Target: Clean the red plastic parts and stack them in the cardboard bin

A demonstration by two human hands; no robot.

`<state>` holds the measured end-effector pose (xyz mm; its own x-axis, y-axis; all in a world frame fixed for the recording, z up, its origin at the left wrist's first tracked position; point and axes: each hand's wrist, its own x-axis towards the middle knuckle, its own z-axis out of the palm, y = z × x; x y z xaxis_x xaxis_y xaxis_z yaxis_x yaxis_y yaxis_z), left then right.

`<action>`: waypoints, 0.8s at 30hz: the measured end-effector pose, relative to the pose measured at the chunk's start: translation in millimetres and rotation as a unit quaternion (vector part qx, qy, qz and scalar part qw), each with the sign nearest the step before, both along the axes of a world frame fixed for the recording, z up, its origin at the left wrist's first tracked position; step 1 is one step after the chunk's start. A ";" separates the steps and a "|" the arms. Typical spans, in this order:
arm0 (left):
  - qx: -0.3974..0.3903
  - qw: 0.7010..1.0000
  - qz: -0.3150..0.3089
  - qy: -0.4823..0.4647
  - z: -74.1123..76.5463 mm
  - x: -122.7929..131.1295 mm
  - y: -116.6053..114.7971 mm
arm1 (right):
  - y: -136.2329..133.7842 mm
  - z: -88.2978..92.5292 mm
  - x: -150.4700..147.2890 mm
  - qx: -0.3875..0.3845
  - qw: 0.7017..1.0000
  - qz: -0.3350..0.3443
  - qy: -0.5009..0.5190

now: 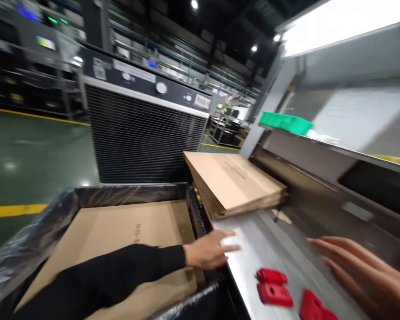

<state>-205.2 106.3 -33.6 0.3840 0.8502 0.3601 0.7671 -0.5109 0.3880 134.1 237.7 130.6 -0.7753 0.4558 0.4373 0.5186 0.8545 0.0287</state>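
Right hand near red plastic parts — flat cardboard stack beyond

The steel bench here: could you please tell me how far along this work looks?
Done: a cardboard sheet already lies flat in the plastic-lined bin. In hand: nothing clearly held; the left hand is at the edge of the steel bench, and the right hand is open beside the red plastic parts. Left: the stack of cardboard sheets on the bench.
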 end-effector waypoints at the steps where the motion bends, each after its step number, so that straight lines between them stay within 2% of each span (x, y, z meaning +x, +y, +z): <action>1: -0.013 0.999 0.049 -0.005 -13.7 -24.6 -30.1 | -26.4 -5.9 -3.2 -0.029 1.000 -0.008 -0.008; 3: -0.056 0.989 0.134 -0.002 -52.6 -73.4 -81.3 | -58.7 -27.8 -11.7 -0.147 0.988 -0.030 -0.038; 5: -0.117 0.971 0.207 0.017 -97.0 -112.4 -119.5 | -69.1 -58.7 -20.9 -0.243 0.965 -0.084 -0.059; 7: -0.171 0.954 0.243 0.042 -133.6 -135.7 -143.3 | -67.7 -91.7 -31.2 -0.269 0.951 -0.138 -0.072; 9: -0.195 0.944 0.261 0.059 -155.6 -144.1 -152.9 | -62.8 -120.4 -42.3 -0.267 0.942 -0.191 -0.071; 11: -0.198 0.938 0.277 0.063 -164.4 -142.9 -153.2 | -59.3 -140.8 -51.8 -0.262 0.936 -0.228 -0.055; 14: -0.192 0.938 0.287 0.040 -164.2 -137.2 -150.3 | -59.5 -155.0 -60.2 -0.260 0.932 -0.251 -0.018; 18: -0.192 0.939 0.281 -0.049 -151.3 -132.4 -147.2 | -77.2 -158.4 -75.7 -0.233 0.941 -0.238 0.053; 21: -0.187 0.932 0.266 -0.162 -123.8 -117.3 -139.3 | -110.8 -165.1 -105.6 -0.206 0.956 -0.174 0.113; 24: -0.183 0.911 0.219 -0.299 -76.4 -86.5 -135.2 | -152.2 -176.5 -151.1 -0.202 0.958 -0.089 0.181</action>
